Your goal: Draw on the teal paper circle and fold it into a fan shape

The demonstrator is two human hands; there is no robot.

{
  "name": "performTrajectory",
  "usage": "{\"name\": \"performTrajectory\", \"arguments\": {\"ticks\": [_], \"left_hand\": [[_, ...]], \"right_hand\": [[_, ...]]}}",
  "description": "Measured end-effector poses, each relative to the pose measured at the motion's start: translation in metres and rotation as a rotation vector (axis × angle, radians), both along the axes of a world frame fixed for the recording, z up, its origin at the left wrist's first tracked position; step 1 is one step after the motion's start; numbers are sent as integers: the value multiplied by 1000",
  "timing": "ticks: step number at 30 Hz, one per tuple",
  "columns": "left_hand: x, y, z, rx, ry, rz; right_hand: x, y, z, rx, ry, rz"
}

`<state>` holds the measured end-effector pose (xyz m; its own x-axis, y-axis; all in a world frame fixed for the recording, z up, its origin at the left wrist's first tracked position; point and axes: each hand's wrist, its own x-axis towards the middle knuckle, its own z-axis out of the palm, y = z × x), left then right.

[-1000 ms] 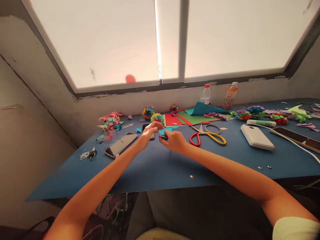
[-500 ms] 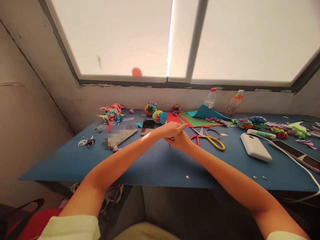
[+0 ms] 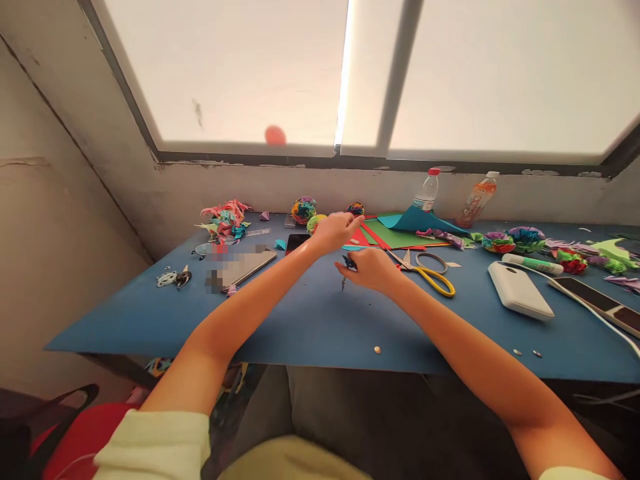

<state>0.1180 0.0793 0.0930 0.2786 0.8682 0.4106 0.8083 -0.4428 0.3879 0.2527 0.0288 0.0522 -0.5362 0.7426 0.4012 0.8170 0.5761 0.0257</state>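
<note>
My right hand (image 3: 373,268) is closed around a small dark tool (image 3: 350,263) whose thin metal point aims down at the blue table; it looks like a drawing compass. Just beyond and to the left, my left hand (image 3: 339,230) hovers with fingers bent together, and whatever it may pinch is hidden. A strip of light-blue paper (image 3: 353,247) shows between the two hands. Scissors with yellow handles (image 3: 436,281) lie open right of my right hand. Behind my left hand sit a yellow-green paper ball (image 3: 315,223) and red and green paper sheets (image 3: 400,235).
The blue table (image 3: 300,327) holds a phone (image 3: 249,268) at left, beside crumpled paper scraps (image 3: 226,219). At right lie a white power bank (image 3: 520,291), a glue stick (image 3: 533,264) and a cable. Two bottles (image 3: 426,191) stand by the wall. A small shiny bead-like piece (image 3: 377,350) lies near the front edge.
My hands were together and have come apart. The left has risen away from me, and the right now shows the dark tool in its fingers.
</note>
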Motion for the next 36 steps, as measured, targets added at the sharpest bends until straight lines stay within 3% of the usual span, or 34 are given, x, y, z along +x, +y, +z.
{"name": "performTrajectory", "arguments": {"ticks": [3, 7, 12, 19, 22, 26, 29, 33, 36], "left_hand": [[-23, 32, 6, 47, 139, 184], [-27, 61, -4, 58, 313, 220], [-14, 66, -18, 95, 421, 197], [-17, 73, -17, 53, 498, 256], [-12, 70, -16, 85, 486, 188], [-3, 55, -24, 168, 454, 3], [-8, 40, -45, 222, 408, -125], [-21, 26, -78, 206, 353, -320], [-24, 21, -94, 162, 301, -405]], "right_hand": [[-1, -4, 2, 15, -57, -15], [0, -3, 2, 2, -54, -40], [2, 0, 3, -20, -33, -55], [3, 1, 6, -51, -16, -47], [3, 2, 4, -49, -9, -45], [7, 6, 5, -27, -1, -57], [21, 17, 14, 28, 24, -134], [55, 35, 29, 113, 129, -345], [72, 48, 29, 138, 180, -437]]}}
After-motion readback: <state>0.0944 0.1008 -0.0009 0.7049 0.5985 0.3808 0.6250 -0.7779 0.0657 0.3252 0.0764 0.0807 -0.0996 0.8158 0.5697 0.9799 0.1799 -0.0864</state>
